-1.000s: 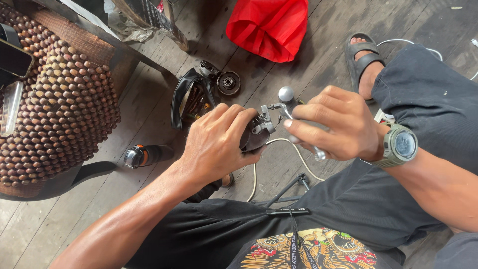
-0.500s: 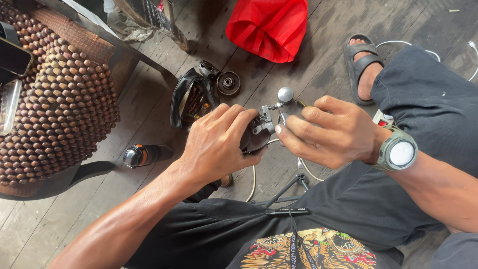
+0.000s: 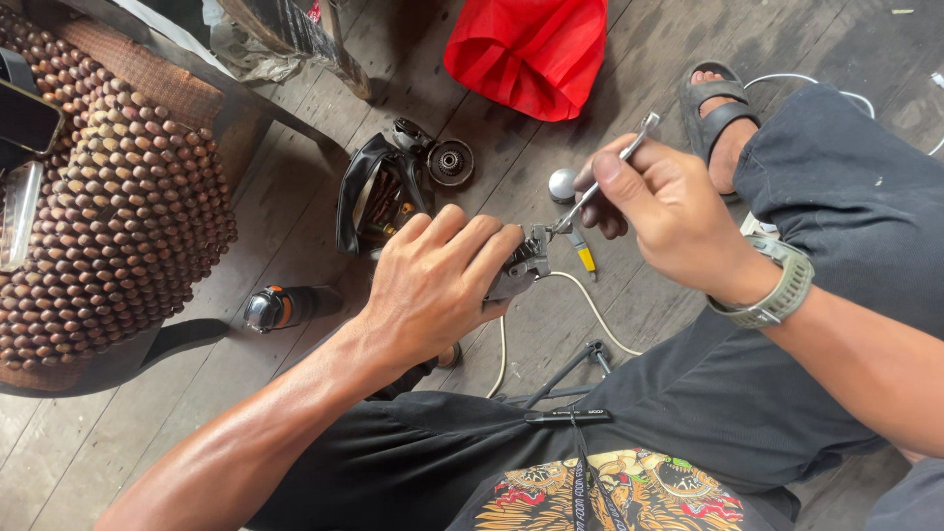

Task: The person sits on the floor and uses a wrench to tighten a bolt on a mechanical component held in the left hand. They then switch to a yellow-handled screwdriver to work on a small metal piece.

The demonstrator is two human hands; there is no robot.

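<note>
My left hand (image 3: 438,280) is closed around a small grey metal mechanical part (image 3: 524,264) held above my lap. My right hand (image 3: 664,211) pinches a thin metal tool (image 3: 602,179) whose tip touches the top of that part. A white cable (image 3: 585,305) runs out from under the part toward my leg. A watch with a grey strap (image 3: 772,285) sits on my right wrist.
On the plank floor lie a black open tool casing (image 3: 379,192), a round geared piece (image 3: 450,162), a shiny round knob (image 3: 562,185), a yellow-handled item (image 3: 584,258) and a dark cylinder (image 3: 285,307). A red bag (image 3: 531,49) is behind. A beaded seat cover (image 3: 128,216) lies left.
My right hand has opened its fist grip, lifted and turned, now pinching the thin tool with its tip on the part. The shiny knob is now uncovered on the floor. My left hand stayed put.
</note>
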